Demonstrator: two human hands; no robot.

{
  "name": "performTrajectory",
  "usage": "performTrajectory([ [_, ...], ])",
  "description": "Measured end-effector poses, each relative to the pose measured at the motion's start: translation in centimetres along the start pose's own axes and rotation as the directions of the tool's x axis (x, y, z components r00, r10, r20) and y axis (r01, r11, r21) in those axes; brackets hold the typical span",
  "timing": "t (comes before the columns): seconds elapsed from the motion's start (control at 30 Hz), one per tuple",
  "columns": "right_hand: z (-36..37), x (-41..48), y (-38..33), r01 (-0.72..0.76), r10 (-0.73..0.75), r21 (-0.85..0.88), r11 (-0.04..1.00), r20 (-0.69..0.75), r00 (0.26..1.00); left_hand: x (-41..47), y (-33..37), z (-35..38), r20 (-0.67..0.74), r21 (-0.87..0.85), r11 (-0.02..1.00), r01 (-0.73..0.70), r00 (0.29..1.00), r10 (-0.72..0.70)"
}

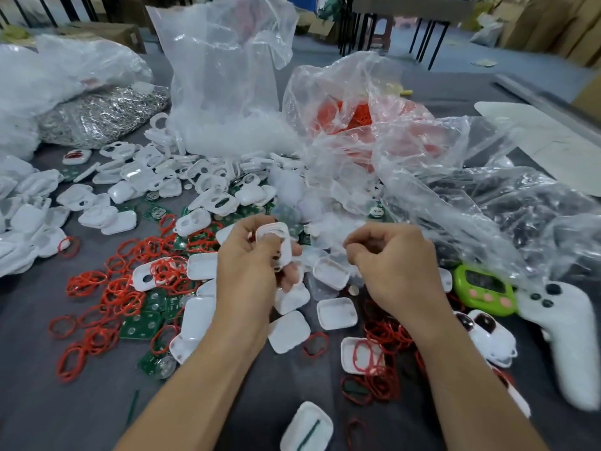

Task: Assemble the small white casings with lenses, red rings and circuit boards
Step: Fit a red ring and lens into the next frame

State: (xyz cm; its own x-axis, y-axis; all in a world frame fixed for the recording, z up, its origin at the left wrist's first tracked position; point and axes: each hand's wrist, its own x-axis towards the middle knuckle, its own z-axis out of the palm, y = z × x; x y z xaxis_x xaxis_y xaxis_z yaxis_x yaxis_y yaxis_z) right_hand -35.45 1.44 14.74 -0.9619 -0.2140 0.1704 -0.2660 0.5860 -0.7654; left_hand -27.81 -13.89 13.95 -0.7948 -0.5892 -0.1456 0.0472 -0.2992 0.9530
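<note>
My left hand [250, 271] grips a small white casing [278, 242], held upright with its open side toward me above the table's middle. My right hand [390, 258] hovers just to its right with fingers curled together; what it pinches is too small to tell. Loose red rings [107, 294] lie scattered at the left and under my right forearm. Green circuit boards [143, 327] lie among them. White casing halves [289, 332] are strewn below my hands and piled at the back [208, 177].
Clear plastic bags stand behind the pile: one with white parts [224, 92], one with red rings [364, 118], one with silvery metal parts [97, 122]. A green timer [484, 289] and a white controller [566, 333] lie at the right, next to assembled casings [487, 330].
</note>
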Motion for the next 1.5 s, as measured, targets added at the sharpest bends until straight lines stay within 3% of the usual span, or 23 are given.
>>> performTrajectory([
  [0.1, -1.3, -0.1, 0.0, 0.041, -0.033, -0.110, 0.993, 0.071, 0.997, -0.1, 0.3, -0.7, 0.079, -0.045, 0.995, 0.093, 0.993, -0.089],
  [0.17, -2.8, -0.3, -0.1, 0.074, -0.026, -0.203, 0.976, 0.226, 0.974, 0.0, 0.5, -0.9, 0.162, -0.098, 0.983, 0.156, 0.977, -0.139],
  [0.27, -4.8, -0.7, -0.3, 0.072, 0.118, -0.365, 0.928, 0.472, 0.874, 0.0, 0.6, -0.9, 0.208, -0.143, 0.972, 0.188, 0.966, -0.156],
  [0.33, -5.0, -0.8, -0.3, 0.079, 0.168, -0.431, 0.899, 0.506, 0.846, 0.0, 0.5, -0.8, 0.163, -0.032, 0.990, 0.134, 0.978, -0.127],
  [0.43, -4.2, -0.8, -0.5, 0.081, 0.171, -0.502, 0.861, 0.436, 0.884, 0.0, 0.2, -0.7, 0.137, 0.195, 0.980, 0.029, 0.989, -0.057],
  [0.53, -3.7, -0.8, -0.1, 0.083, 0.166, -0.528, 0.845, 0.406, 0.899, -0.4, 0.1, -0.5, 0.184, 0.274, 0.962, 0.018, 0.980, -0.071],
  [0.63, -3.8, -0.6, 0.4, 0.052, 0.098, -0.416, 0.908, 0.331, 0.938, -0.9, 0.0, -0.2, 0.295, 0.194, 0.981, 0.028, 0.952, -0.085],
  [0.77, -3.0, -1.1, -0.8, 0.029, -0.030, 0.028, 0.999, 0.036, 0.999, -0.7, -0.3, -0.1, 0.417, 0.058, 0.992, 0.108, 0.900, -0.123],
  [0.9, -0.6, -2.6, -2.0, 0.189, -0.200, -0.108, 0.976, -0.100, 0.975, -0.6, -0.6, 0.5, 0.393, 0.038, 0.984, 0.174, 0.903, -0.175],
  [1.07, 1.0, -3.5, -2.7, 0.296, -0.300, -0.076, 0.952, -0.037, 0.953, -0.7, -1.0, 1.1, 0.321, 0.049, 0.994, 0.093, 0.942, -0.104],
  [1.23, 0.2, -3.2, -2.4, 0.116, -0.149, 0.263, 0.958, 0.111, 0.983, -0.1, -0.5, 0.4, 0.267, 0.050, 0.998, 0.025, 0.963, -0.037],
  [1.4, 0.1, -3.0, -1.9, 0.094, -0.118, 0.218, 0.971, 0.102, 0.988, 0.0, -0.7, 0.1, 0.349, 0.187, 0.972, -0.144, 0.935, 0.071],
  [1.5, -0.2, -2.8, -1.7, 0.101, -0.113, 0.150, 0.984, 0.076, 0.991, -0.1, -0.8, -0.2, 0.371, 0.177, 0.974, -0.145, 0.926, 0.070],
])
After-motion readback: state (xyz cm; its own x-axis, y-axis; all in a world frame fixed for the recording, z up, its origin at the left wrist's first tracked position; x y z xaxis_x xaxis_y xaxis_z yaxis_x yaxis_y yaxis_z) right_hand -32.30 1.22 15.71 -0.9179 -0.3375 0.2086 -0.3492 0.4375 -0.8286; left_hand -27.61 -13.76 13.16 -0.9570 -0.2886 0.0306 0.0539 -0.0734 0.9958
